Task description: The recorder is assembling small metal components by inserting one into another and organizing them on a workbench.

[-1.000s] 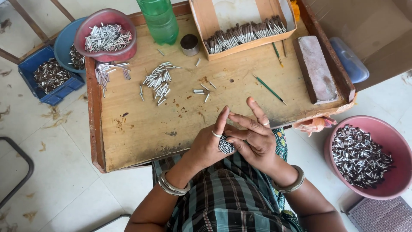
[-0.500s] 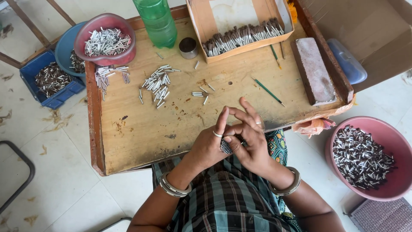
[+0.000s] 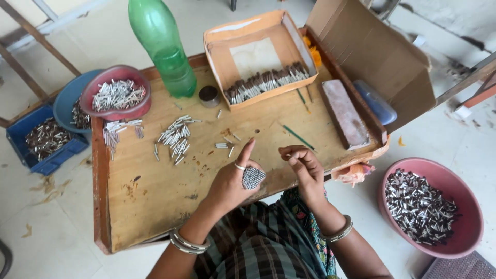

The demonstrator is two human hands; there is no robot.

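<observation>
The left hand (image 3: 232, 181) grips a round bundle of small tubes (image 3: 253, 177) against its palm; the right hand (image 3: 305, 168), just beside, seems to pinch one tube.

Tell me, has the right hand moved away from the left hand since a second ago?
Yes. The right hand has parted from the left hand and its bundle, shifting right along the wooden tray's near edge.

Pale tiled floor (image 3: 46, 243) w/ debris, low wooden work table (image 3: 155, 196), daylight.
</observation>
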